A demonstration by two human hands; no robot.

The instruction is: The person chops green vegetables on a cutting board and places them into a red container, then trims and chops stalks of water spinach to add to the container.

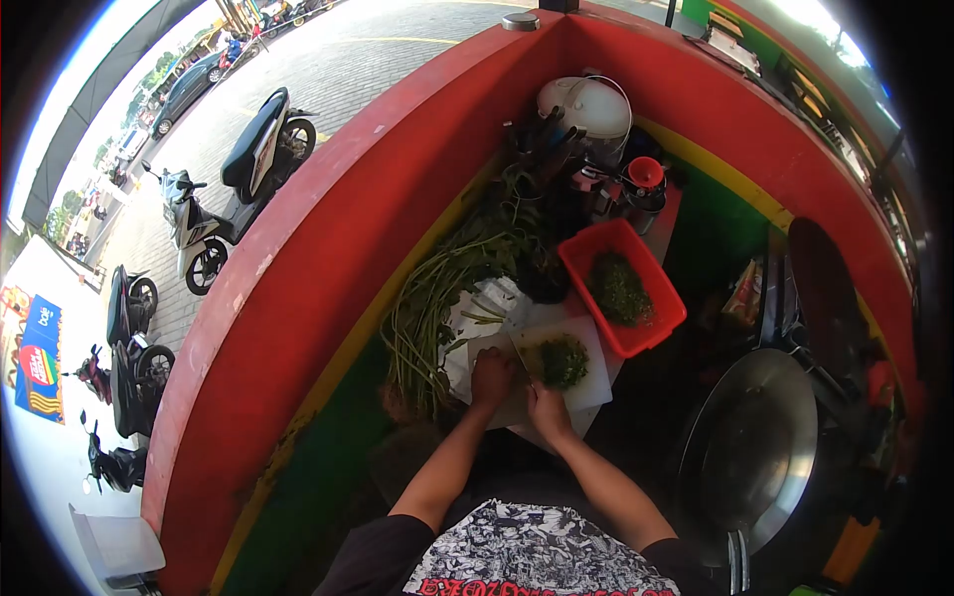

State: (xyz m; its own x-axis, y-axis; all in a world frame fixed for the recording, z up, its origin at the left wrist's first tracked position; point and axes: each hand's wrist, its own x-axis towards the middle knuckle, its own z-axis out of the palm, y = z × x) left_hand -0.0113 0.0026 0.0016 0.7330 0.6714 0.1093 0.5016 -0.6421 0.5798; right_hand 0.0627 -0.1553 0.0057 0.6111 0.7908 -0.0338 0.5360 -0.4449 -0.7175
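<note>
Green stalks [437,298] clenched in my left fingers [493,370], knife [524,358] gripped in my right fingers [545,397]: mid-chop, I judge; next slice, toward twelve o'clock, wants knuckles tucked.

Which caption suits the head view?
A person's left hand and right hand on a white cutting board with chopped greens, beside a red basket.

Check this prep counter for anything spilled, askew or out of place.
Nothing looks spilled. The one untidy thing is the bundle of long-stemmed greens, sprawled loosely along the red wall, left of the cutting board and the left hand. The chopped greens sit in a neat pile by the right hand.
</note>
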